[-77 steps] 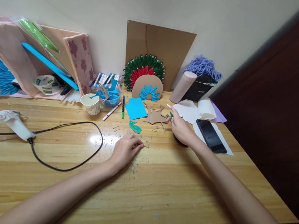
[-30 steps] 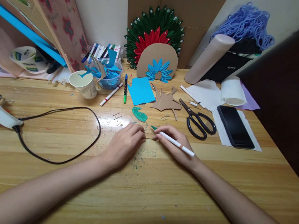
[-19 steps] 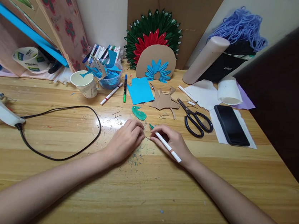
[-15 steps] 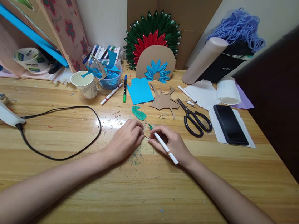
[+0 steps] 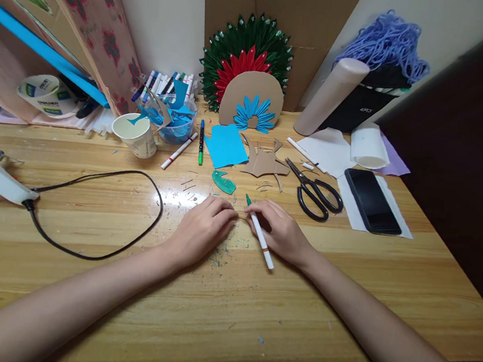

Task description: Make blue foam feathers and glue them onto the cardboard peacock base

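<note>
My right hand (image 5: 277,228) is closed on a white marker (image 5: 261,237) whose green tip points away from me. Close beside it, my left hand (image 5: 208,221) has its fingers curled and pressed together near the tabletop. Between the two hands a thin sliver shows at the left fingertips, too small to name. Just beyond my left hand lies a green-coloured cutout (image 5: 223,182). Brown cardboard scraps (image 5: 265,161) and a blue paper piece (image 5: 228,146) are behind it. Black-handled scissors (image 5: 316,194) rest to the right of my right hand.
A white glue gun (image 5: 4,177) with a looped black cord (image 5: 162,207) lies at left. A paper cup (image 5: 137,140) and a tub of blue scraps (image 5: 177,130) stand behind it. A phone (image 5: 372,202) is at right. Cardboard with blue petals (image 5: 252,98) leans at the back.
The marker has swung more upright in my right hand, its rear end moving left and its tip slightly away from me. My left hand has shifted slightly right.
</note>
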The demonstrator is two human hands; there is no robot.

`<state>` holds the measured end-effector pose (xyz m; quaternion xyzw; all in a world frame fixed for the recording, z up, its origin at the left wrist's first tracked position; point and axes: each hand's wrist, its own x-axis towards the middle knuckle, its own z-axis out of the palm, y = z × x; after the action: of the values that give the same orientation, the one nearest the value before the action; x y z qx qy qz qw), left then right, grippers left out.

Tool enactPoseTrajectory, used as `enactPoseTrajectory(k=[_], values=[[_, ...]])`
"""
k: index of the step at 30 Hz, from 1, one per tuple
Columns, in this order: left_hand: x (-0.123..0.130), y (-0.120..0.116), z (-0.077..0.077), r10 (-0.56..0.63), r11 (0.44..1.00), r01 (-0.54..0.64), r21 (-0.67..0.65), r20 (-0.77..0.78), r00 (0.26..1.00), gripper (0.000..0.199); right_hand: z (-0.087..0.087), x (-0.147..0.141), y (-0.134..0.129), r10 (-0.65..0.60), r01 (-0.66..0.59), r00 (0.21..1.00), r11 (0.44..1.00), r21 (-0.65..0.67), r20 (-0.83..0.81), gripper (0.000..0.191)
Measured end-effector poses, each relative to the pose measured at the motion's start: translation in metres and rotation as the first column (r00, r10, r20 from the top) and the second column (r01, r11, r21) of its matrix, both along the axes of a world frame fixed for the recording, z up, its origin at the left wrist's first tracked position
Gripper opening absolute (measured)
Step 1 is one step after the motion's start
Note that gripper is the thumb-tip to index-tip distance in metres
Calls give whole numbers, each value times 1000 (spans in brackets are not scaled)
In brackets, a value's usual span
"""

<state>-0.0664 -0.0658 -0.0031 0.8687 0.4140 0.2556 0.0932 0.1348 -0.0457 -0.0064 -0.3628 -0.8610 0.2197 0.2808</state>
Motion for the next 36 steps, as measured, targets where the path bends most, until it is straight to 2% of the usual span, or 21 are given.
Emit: enactPoseTrajectory(k=[2, 5, 9, 12, 16, 20, 24, 32, 36], values=[[0, -1, -1, -24, 1000, 24, 5, -25, 999, 21, 0, 5, 4, 48, -54, 997, 995, 86, 66, 20], [0, -1, -2, -43, 999, 43, 7, -57, 997, 25, -1, 11, 9, 113, -132, 985, 980, 146, 132, 21], [0, -1, -2, -81, 997, 82, 1, -108, 991, 28, -4, 15, 12, 178, -211, 966, 963, 170, 187, 24], [1, -2, -1, -98, 995, 99, 4, -146, 984, 27, -5, 14, 13, 192, -224, 961, 963, 151, 199, 25], [0, -3, 0, -110, 993, 115, 21, -171, 979, 28, -2, 15, 13, 157, -161, 986, 984, 77, 64, 18], [1, -2, -2, -96, 994, 104, 26, -201, 975, 28, 5, 19, 13, 14, -25, 993, 996, -85, -119, 16], [1, -2, -3, -86, 995, 93, 26, -199, 976, 29, 10, 21, 9, -11, -18, 995, 954, -299, -96, 22], [2, -2, 1, -78, 997, 76, -23, -118, 990, 26, 7, 15, 7, -68, 58, 997, 959, -277, -26, 20], [3, -1, 3, -31, 997, 27, -78, -42, 999, 23, 5, 15, 7, -83, 74, 996, 958, -278, -24, 17]])
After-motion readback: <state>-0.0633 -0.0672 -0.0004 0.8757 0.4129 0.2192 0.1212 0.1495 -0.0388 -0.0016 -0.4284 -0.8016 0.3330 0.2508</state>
